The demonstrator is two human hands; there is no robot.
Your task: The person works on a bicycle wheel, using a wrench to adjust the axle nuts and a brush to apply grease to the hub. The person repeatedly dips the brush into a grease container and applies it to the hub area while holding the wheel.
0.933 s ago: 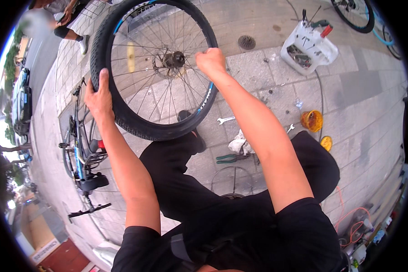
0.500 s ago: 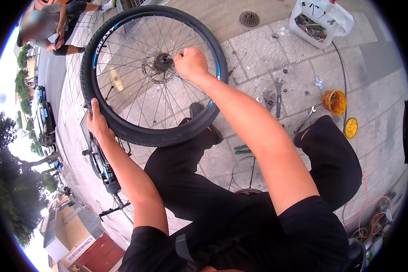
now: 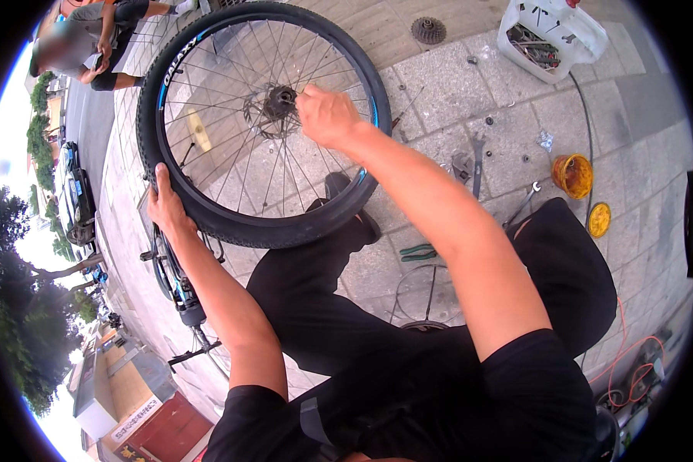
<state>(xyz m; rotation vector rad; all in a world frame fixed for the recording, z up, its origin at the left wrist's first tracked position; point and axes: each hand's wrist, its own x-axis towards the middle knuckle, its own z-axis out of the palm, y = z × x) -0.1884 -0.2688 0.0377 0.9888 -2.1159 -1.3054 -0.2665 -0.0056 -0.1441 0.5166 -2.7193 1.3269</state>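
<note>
A bicycle wheel with a black knobbly tire [image 3: 269, 234] stands tilted in front of my legs. My left hand [image 3: 169, 206] is wrapped round the tire at its lower left, thumb on the sidewall. At the wheel's centre is a dark hub [image 3: 280, 102], with a disc brake rotor [image 3: 256, 117] behind it. My right hand [image 3: 331, 117] is closed just right of the hub's end, thumb and fingertips together. Whatever those fingertips pinch is too small or hidden to make out.
On the paving lie a cassette [image 3: 429, 30], an adjustable wrench [image 3: 462, 165], a flat wrench [image 3: 478, 166], a spanner [image 3: 523, 203] and green-handled pliers [image 3: 418, 252]. A white toolbox [image 3: 508, 58], a yellow tub [image 3: 572, 176] and its lid [image 3: 599, 220] are right. A person [image 3: 92, 46] sits far left.
My right hand has turned a little and drawn slightly away from the hub, whose end now shows more. My left hand keeps its place on the tire.
</note>
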